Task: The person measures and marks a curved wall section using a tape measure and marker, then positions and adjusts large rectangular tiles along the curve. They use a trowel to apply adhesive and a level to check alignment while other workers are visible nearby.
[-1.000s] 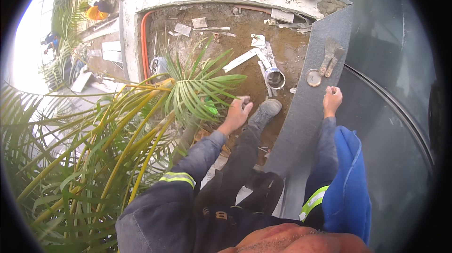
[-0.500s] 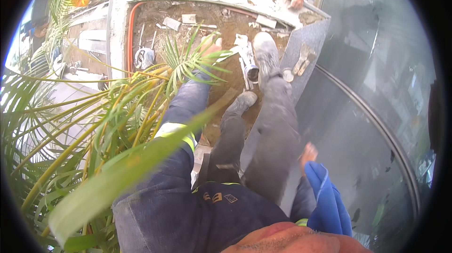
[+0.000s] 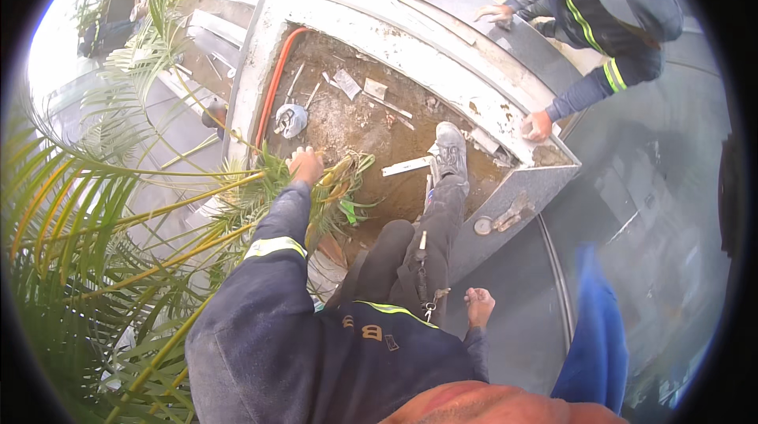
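My left hand [image 3: 305,165] is closed on palm fronds [image 3: 95,219] at the edge of a dirt-filled planter bed [image 3: 320,57]. My right hand [image 3: 479,305] hangs by my leg with fingers curled and nothing visible in them. My raised boot [image 3: 450,148] is over the bed, beside a white strip [image 3: 403,166]. A round lid [image 3: 482,226] and dusty tools [image 3: 513,211] lie on the grey stone ledge [image 3: 474,254]. A blue cloth [image 3: 588,329] is right of my right hand.
A co-worker [image 3: 600,21] in a cap and reflective-striped sleeves leans at the white planter wall [image 3: 379,41], hands on its edge. An orange pipe [image 3: 276,84] runs inside the bed, near a crumpled bag [image 3: 290,119]. More people [image 3: 110,21] are at upper left; dark glossy panels [image 3: 655,211] span the right.
My left hand has moved forward onto the fronds and my right hand down beside my leg. A boot has lifted forward over the bed. The co-worker has come further into view.
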